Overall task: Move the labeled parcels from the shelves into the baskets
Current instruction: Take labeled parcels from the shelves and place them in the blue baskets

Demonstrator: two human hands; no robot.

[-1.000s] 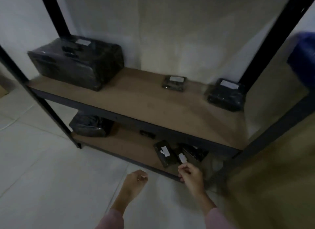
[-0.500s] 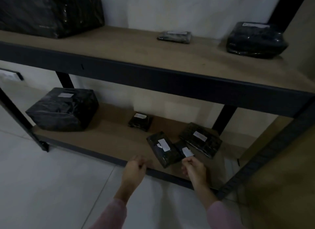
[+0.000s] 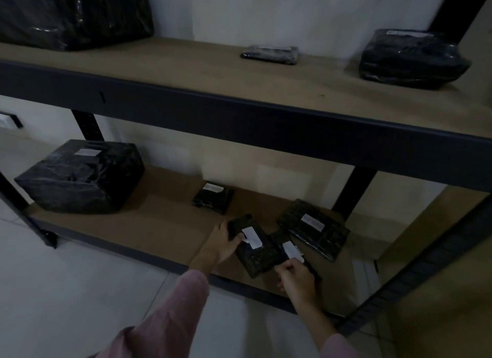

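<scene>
- Down on the lower shelf [image 3: 133, 224], both hands were in among the black-wrapped parcels at its front right.
- The left hand [image 3: 222, 244] had hold of the long parcel [image 3: 257, 253]. Its fingers [image 3: 235, 240] were curled round the parcel's left edge, with the thumb on top just beside the white label.
- That long parcel lay flat on the board, angled, with its near end close to the front rail.
- The right hand [image 3: 296, 280] was clenched on the near end of the slim parcel [image 3: 288, 248], its fingers [image 3: 288, 265] pinching right below the white label.
- The slim parcel sat between the long parcel and the bubble-wrapped parcel [image 3: 314, 229], tucked against both. Whether it was lifted off the board could not be told.
- The bubble-wrapped parcel lay flat, label up, to the right and near the rear upright.
- Further back, the little parcel [image 3: 213, 196] rested against the wall, apart from the hands.
- Far left on the same shelf stood the big parcel [image 3: 80, 176], label on top.
- On the upper shelf [image 3: 186, 72] there were three more: a bulky parcel [image 3: 74, 14] on the left, a thin parcel [image 3: 270, 54] in the middle and a rounded parcel [image 3: 412, 59] on the right.
- Pink sleeves [image 3: 170, 312] covered both forearms, over a pale tiled floor [image 3: 66, 291].
</scene>
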